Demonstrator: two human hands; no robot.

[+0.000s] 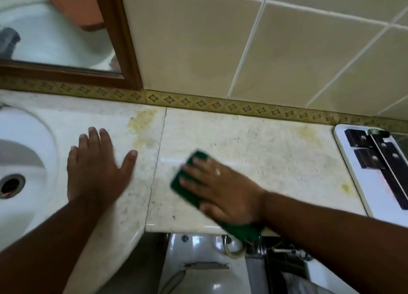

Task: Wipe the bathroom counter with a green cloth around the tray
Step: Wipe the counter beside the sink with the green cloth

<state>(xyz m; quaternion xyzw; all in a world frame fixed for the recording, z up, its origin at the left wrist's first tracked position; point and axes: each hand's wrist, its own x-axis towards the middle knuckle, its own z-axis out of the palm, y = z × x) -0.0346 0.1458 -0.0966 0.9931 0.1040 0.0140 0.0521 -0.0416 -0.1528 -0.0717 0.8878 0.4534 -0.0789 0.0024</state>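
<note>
Left hand (97,172) and right hand (220,189) are bare, the right one's back glistening wet.

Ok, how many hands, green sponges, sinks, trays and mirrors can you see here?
hands: 2, the left hand and the right hand
green sponge: 1
sink: 1
white tray: 1
mirror: 1
total: 6
</note>
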